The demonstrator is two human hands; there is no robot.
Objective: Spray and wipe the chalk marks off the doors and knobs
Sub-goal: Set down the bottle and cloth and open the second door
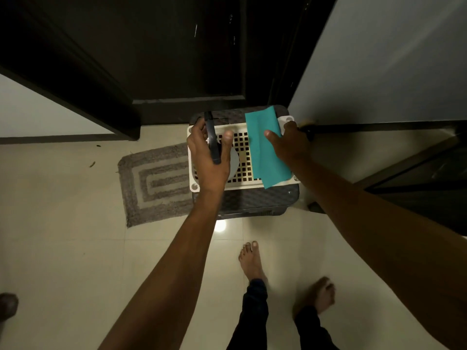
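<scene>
While both arms reach down toward the floor, layout left to right: grey mat (154, 183) flat on the tiled floor (63, 248), its right edge running under a dark woven-look box (252, 200). A cream perforated crate (243, 160) sits on top of that box.

Left hand (209, 160) is over the crate's left end, fingers (227, 141) curled round the black trigger head of a spray bottle (213, 142) — thumb on the right side of it, grey bottle body just visible below the palm.

Teal cloth (265, 150) lies draped across the crate's right part, hanging past the near rim. Right hand (290, 145) rests on the cloth's right edge, thumb on top of the fabric; the other fingers are hidden behind the hand, so cannot tell whether they pinch it or lie flat.

Dark door (177, 46) stands directly behind the box — faint pale streaks on its upper panel. White wall (391, 59) to the right. Two bare feet (252, 261) at the bottom.
</scene>
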